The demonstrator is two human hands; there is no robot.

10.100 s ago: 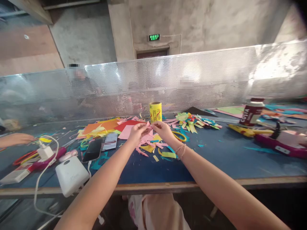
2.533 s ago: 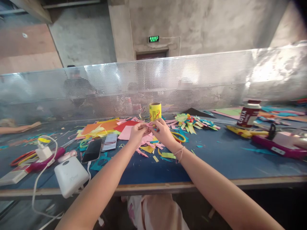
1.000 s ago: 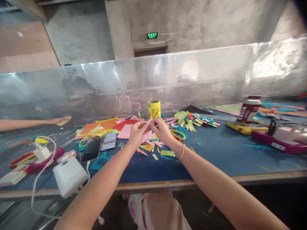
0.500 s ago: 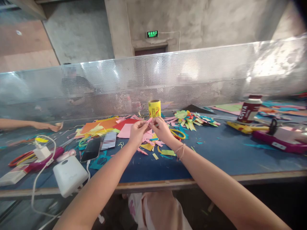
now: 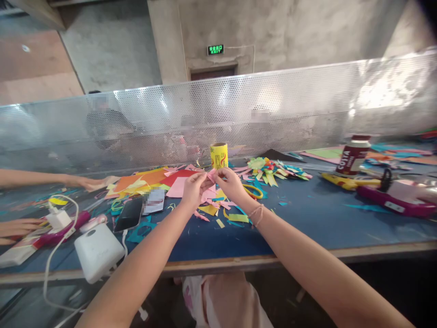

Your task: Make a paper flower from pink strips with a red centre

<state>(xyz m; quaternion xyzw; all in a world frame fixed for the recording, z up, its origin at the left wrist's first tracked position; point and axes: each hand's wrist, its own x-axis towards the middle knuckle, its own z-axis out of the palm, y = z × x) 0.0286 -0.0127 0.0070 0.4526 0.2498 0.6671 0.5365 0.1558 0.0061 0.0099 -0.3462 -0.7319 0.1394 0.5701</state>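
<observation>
Between my fingertips is a small piece of pink paper [image 5: 211, 175], held above the table. My left hand [image 5: 196, 189] pinches it from the left. On its other side, my right hand [image 5: 230, 184] pinches it too, thumb and fingers close together. Just behind my hands stands a yellow cardboard tube [image 5: 219, 155]. Beneath them lie a pink sheet [image 5: 175, 187], a red sheet [image 5: 184, 174], an orange sheet [image 5: 128, 183] and loose paper scraps. Beside my right wrist is a yellow scissor handle [image 5: 254, 191].
A cluster of paper strips [image 5: 268, 171] lies right of the tube. Further right stand a brown bottle [image 5: 353, 157] and a purple power strip [image 5: 398, 202]. At left are a phone [image 5: 129, 214], a white charger [image 5: 99, 253] with cables and another person's hands [image 5: 90, 183]. A perforated metal screen [image 5: 146, 123] runs behind.
The other person's hand at left has reached right to the paper pile, and a second hand has come in below it. My hands stay almost in place on the pink paper.
</observation>
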